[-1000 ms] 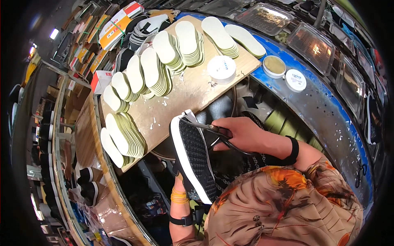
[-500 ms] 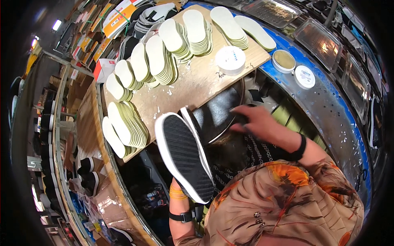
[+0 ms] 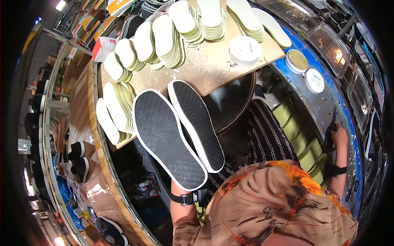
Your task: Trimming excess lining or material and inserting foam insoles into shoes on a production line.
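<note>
Soles facing up, two black shoes with white rims, the wider shoe (image 3: 166, 139) and the narrower shoe (image 3: 199, 123), lie side by side at the end of my left forearm (image 3: 183, 211). My left hand is hidden behind them and holds them up. Far out to the right, my right hand (image 3: 339, 137) is at the metal bench top, its fingers closed around a dark, slender, pointed tool (image 3: 331, 130). Blade or handle details are too small to make out.
Stacks of pale insoles (image 3: 168, 41) line the wooden board (image 3: 197, 71), with a white round tub (image 3: 245, 50) on it. On the blue-edged metal bench (image 3: 324, 102) are an open tin (image 3: 296, 60), a white lid (image 3: 314, 80) and dark scissors (image 3: 352, 190). Shoes (image 3: 80, 164) stand at left.
My right hand has swung from beside the shoes out to the bench at right and now grips a tool. The shoes have turned so both soles show. The whole view has shifted.
</note>
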{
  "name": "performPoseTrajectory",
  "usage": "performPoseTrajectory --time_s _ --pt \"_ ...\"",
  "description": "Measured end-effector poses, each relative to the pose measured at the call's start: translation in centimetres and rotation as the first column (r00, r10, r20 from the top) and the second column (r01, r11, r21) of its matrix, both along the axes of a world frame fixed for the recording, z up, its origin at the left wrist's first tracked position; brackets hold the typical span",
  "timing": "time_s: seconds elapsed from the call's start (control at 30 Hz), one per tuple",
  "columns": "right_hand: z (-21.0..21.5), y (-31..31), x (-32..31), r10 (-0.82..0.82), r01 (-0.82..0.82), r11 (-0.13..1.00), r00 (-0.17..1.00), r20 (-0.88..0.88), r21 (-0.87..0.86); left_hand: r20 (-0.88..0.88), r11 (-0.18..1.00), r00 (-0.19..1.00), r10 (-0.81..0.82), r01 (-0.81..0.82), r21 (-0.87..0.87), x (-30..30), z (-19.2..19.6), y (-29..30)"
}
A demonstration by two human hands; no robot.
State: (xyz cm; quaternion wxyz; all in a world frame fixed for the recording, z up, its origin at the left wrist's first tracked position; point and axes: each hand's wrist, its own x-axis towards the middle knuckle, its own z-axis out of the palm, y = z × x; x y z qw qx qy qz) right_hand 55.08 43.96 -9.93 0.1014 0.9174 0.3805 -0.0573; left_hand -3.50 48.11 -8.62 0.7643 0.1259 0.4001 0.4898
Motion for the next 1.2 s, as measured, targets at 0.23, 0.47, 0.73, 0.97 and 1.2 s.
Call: performPoseTrajectory --time_s 0.23,0.47,0.73,0.97,1.2 --pt "5.9 10.7 -11.2 0.505 -0.347 0.829 0.802 -0.32 0.438 -0.645 0.841 0.64 0.418 -0.005 0.541 1.5 0.5 7.6" --pt "7.0 19.2 -34.1 0.96 -0.695 0.187 -0.02 -0.278 0.694 -0.902 0.814 -0.023 0.431 0.442 0.378 3.1 3.0 10.5" --pt "12.9 29.1 -38.5 0.808 -0.933 0.187 -0.032 -0.588 0.307 -0.906 0.833 0.422 0.036 0.488 0.261 -9.5 10.5 8.3" --pt "14.7 40.3 -52.1 0.981 -0.911 0.01 -0.072 -0.182 0.412 -0.956 0.788 0.04 0.29 0.557 0.262 -19.3 13.5 24.9" --pt "10.2 47.9 -60.6 0.995 -0.971 -0.101 -0.097 0.031 0.217 -0.738 0.857 -0.639 0.218 0.487 -0.168 -18.5 9.3 38.8"
